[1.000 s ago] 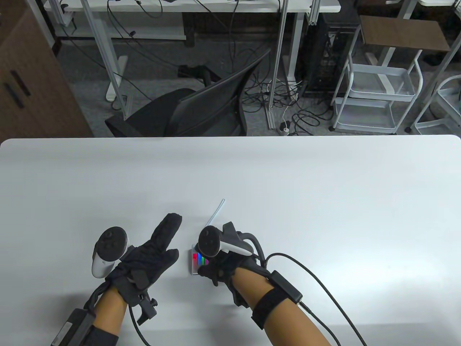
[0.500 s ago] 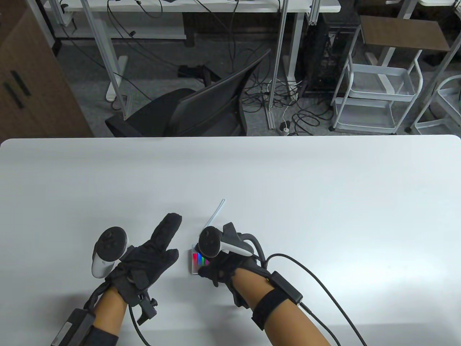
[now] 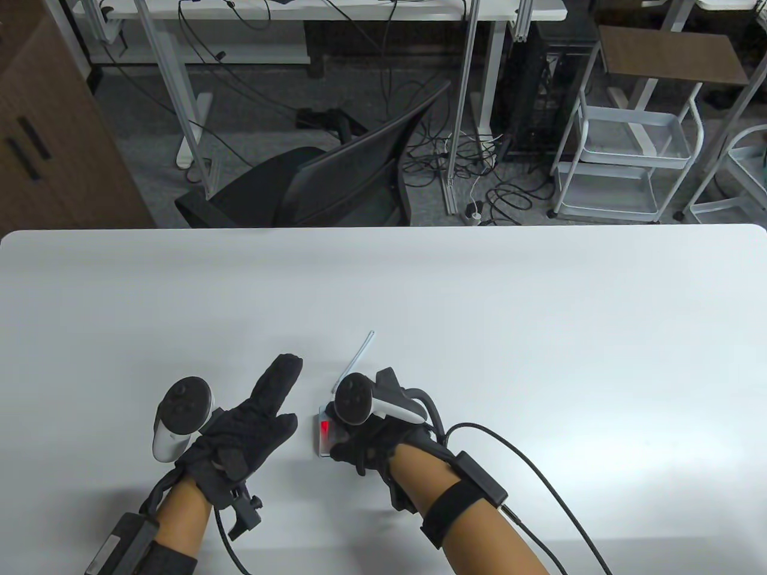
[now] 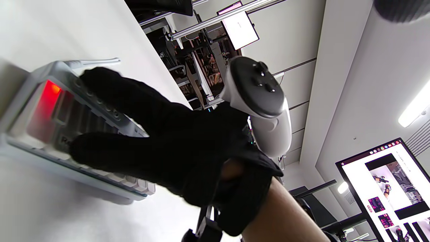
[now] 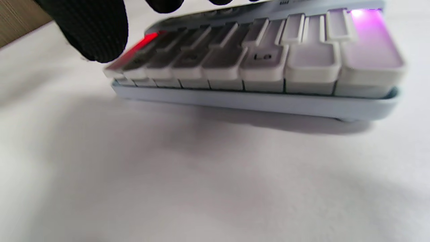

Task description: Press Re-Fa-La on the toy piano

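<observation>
The small pale-blue toy piano (image 3: 323,436) lies on the white table (image 3: 479,311), mostly hidden under my right hand (image 3: 367,444). In the left wrist view my right hand (image 4: 168,141) is spread over the piano (image 4: 30,134). One finger (image 4: 111,89) lies along the top button row. Another finger (image 4: 100,151) rests on the white keys near the "Re" label. The leftmost key glows red (image 4: 47,101). In the right wrist view the piano (image 5: 255,97) shows a red-lit key (image 5: 141,43), a purple-lit key (image 5: 368,40) and the "La" key (image 5: 262,57). My left hand (image 3: 251,419) lies open on the table to the left of the piano.
A thin white strap (image 3: 358,354) runs from the piano's far end across the table. Cables trail from both wrists over the table's near edge. A black chair (image 3: 335,179) stands beyond the far edge.
My right hand has shifted slightly forward over the piano. The blue, green and pink lights seen before are gone from the table view and only red shows. The left hand has not moved.
</observation>
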A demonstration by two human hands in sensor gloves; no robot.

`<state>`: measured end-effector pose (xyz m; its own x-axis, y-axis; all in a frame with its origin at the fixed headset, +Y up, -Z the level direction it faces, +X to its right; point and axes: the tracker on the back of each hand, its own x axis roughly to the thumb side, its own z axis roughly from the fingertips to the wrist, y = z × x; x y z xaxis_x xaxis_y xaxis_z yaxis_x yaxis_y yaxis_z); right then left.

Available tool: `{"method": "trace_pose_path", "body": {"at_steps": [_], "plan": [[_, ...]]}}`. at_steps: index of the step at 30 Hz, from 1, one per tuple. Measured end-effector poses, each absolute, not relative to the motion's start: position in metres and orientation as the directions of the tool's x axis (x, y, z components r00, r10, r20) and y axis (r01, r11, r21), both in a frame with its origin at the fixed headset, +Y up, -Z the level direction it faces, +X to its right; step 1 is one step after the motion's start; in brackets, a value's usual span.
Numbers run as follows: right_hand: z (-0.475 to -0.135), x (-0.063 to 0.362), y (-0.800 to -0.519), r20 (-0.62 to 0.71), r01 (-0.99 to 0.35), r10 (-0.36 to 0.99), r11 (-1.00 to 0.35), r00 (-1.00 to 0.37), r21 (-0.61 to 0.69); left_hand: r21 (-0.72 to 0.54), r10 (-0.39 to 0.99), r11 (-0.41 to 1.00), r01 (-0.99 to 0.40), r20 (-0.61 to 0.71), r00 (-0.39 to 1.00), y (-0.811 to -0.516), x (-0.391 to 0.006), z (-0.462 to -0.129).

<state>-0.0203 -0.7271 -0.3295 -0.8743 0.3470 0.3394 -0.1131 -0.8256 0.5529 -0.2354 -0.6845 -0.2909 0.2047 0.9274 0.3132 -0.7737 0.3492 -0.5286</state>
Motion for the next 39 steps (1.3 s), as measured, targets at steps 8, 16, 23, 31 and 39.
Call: {"method": "trace_pose_path", "body": {"at_steps": [8, 16, 23, 31, 39], "plan": [[-0.318, 0.027, -0.675, 0.314, -0.37, 0.541, -0.804, -0.78, 0.466, -0.527, 0.931, 0.341, -0.779, 0.306, 0.201, -0.685, -0.236, -0.291], [-0.299, 0.081, -0.653, 0.253, -0.64, 0.765, -0.638, -0.593, 0.428, -0.521, 0.931, 0.341, -0.783, 0.305, 0.203, -0.685, -0.236, -0.291], [-0.288, 0.106, -0.656, 0.227, -0.734, 0.859, -0.51, -0.459, 0.447, -0.522, 0.938, 0.319, -0.791, 0.296, 0.182, -0.684, -0.237, -0.291], [-0.288, 0.118, -0.671, 0.185, -0.76, 0.9, -0.433, -0.394, 0.484, -0.522, 0.938, 0.317, -0.792, 0.296, 0.181, -0.684, -0.238, -0.29], [-0.29, 0.118, -0.677, 0.178, -0.754, 0.899, -0.433, -0.399, 0.494, -0.521, 0.938, 0.321, -0.791, 0.291, 0.189, -0.685, -0.238, -0.29]]}}
